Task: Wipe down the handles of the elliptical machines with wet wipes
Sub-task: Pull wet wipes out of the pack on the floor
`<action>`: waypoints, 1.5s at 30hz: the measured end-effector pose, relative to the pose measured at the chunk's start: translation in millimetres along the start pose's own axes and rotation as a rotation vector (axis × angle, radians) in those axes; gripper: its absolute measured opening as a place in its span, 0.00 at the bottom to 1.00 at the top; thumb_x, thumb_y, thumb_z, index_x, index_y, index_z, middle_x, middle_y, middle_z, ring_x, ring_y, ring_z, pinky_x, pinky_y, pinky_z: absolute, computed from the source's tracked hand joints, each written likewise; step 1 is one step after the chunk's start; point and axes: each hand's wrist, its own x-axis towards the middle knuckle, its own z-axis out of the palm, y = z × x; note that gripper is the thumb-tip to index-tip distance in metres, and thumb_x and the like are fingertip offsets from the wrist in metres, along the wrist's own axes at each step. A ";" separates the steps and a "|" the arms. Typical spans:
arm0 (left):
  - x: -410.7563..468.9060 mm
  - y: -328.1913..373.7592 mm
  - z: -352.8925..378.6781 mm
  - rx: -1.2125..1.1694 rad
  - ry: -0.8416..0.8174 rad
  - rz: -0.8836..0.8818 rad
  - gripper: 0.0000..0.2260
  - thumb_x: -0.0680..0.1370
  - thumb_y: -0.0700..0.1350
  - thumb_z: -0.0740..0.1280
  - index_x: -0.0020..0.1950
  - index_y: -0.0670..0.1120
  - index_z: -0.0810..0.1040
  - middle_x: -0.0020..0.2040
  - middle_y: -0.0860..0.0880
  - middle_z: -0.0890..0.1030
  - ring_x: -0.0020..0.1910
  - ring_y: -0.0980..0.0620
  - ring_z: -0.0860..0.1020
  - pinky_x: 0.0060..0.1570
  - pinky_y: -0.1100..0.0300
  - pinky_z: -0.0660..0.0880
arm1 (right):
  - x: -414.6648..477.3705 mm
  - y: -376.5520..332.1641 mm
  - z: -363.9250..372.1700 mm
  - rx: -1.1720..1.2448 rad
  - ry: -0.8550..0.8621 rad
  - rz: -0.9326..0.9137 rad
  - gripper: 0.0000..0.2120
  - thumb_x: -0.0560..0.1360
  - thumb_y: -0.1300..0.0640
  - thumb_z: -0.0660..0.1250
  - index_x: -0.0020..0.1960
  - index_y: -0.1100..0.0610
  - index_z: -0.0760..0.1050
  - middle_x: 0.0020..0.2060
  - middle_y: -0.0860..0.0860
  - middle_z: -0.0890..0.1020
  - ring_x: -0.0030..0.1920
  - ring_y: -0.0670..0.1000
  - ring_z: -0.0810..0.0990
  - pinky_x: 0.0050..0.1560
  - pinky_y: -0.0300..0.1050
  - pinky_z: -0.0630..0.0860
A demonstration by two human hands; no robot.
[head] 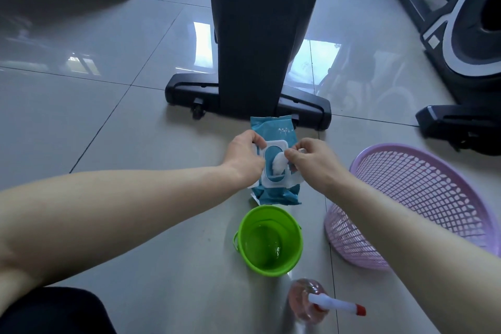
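Note:
A blue pack of wet wipes [282,131] lies on the tiled floor in front of a dark elliptical machine's column [257,35] and base bar [187,89]. The pack's white flip lid is open. My left hand [244,156] holds the pack at its left side by the lid. My right hand [311,160] pinches a white wet wipe [279,163] that sticks out of the opening. No machine handles are in view.
A green bucket [290,260] holding some liquid stands just below the pack. A pink mesh basket [423,198] lies at the right. A pink spray bottle [306,304] with a white nozzle stands at the bottom. A second machine [474,35] is at the far right.

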 end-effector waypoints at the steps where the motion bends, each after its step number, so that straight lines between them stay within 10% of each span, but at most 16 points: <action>1: 0.1 -0.2 0.0 0.002 0.001 -0.009 0.12 0.78 0.34 0.68 0.51 0.51 0.75 0.50 0.49 0.77 0.33 0.55 0.71 0.21 0.70 0.64 | 0.9 0.4 0.6 0.022 0.015 -0.003 0.08 0.83 0.54 0.66 0.46 0.57 0.76 0.40 0.54 0.84 0.32 0.42 0.77 0.31 0.36 0.70; 8: 0.1 -2.9 -4.9 0.002 0.025 -0.080 0.12 0.78 0.33 0.67 0.51 0.51 0.76 0.46 0.48 0.75 0.31 0.52 0.71 0.18 0.69 0.64 | 5.8 1.8 0.0 0.223 0.183 0.053 0.09 0.83 0.58 0.66 0.54 0.66 0.77 0.36 0.56 0.80 0.20 0.38 0.73 0.22 0.28 0.67; 14: -3.4 3.8 -2.3 -0.057 -0.009 -0.058 0.10 0.78 0.37 0.71 0.53 0.51 0.76 0.53 0.48 0.78 0.39 0.51 0.77 0.29 0.62 0.70 | 2.3 3.4 -3.2 0.129 0.103 0.057 0.23 0.73 0.41 0.77 0.61 0.53 0.76 0.51 0.47 0.80 0.47 0.45 0.81 0.40 0.38 0.76; 23: -3.1 8.2 -4.7 -0.105 0.007 -0.068 0.09 0.79 0.38 0.71 0.53 0.50 0.77 0.50 0.49 0.76 0.40 0.51 0.77 0.29 0.62 0.72 | 5.6 10.5 -7.9 0.277 0.175 0.018 0.16 0.79 0.64 0.61 0.56 0.55 0.86 0.49 0.47 0.86 0.56 0.51 0.83 0.57 0.48 0.80; 32: -2.0 7.1 -5.4 -0.105 0.017 -0.084 0.09 0.79 0.37 0.70 0.52 0.50 0.77 0.53 0.48 0.77 0.41 0.50 0.78 0.30 0.61 0.73 | 6.7 9.0 -4.3 0.527 0.351 -0.096 0.10 0.84 0.58 0.64 0.57 0.54 0.84 0.48 0.50 0.85 0.48 0.46 0.82 0.46 0.41 0.81; 38: -0.5 3.0 -4.2 -0.117 0.024 -0.098 0.09 0.78 0.37 0.71 0.52 0.50 0.77 0.52 0.47 0.78 0.39 0.51 0.77 0.28 0.62 0.71 | 10.7 14.1 1.2 0.306 0.122 -0.022 0.22 0.74 0.54 0.79 0.66 0.53 0.78 0.57 0.50 0.81 0.52 0.47 0.82 0.48 0.37 0.81; 45: 0.7 -5.2 -2.3 -0.046 0.008 -0.107 0.10 0.79 0.36 0.69 0.52 0.50 0.77 0.54 0.48 0.77 0.37 0.53 0.75 0.27 0.64 0.68 | 11.5 4.0 -4.8 0.530 0.140 -0.088 0.01 0.80 0.59 0.71 0.49 0.55 0.82 0.43 0.51 0.83 0.45 0.51 0.82 0.46 0.43 0.84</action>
